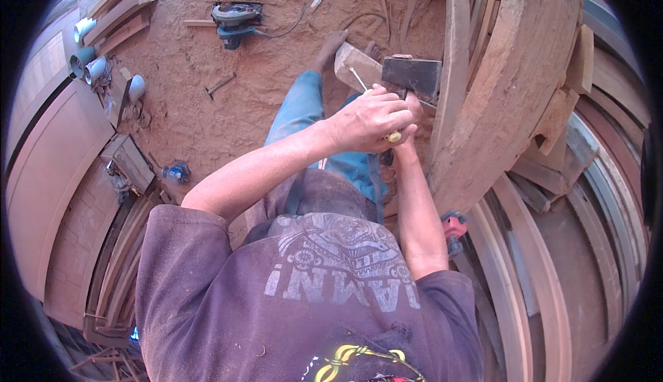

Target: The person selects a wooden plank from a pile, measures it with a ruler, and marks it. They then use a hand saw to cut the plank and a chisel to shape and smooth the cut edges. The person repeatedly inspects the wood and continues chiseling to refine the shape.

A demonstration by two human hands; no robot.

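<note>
My left hand [373, 116] is closed around a screwdriver [357, 78]. Its metal shaft points up and left, and the end of its yellow handle sticks out below my fist. Right behind it, partly covered by the left, my right hand [412, 109] is closed around the handle of a hammer with a black, block-shaped head [412, 76]. The hammer head is held above my fist, beside the large timber. A pale block of wood [357, 66] lies by my feet, just beyond the screwdriver tip; the hammer head overlaps its right end.
A thick curved timber [507, 92] rises close on my right, with stacked boards [545, 265] behind it. On the sandy ground lie a circular saw [236, 23] with its cord, and a small hammer [219, 85]. A red tool [454, 224] sits by my right elbow. Large panels [59, 189] stand left.
</note>
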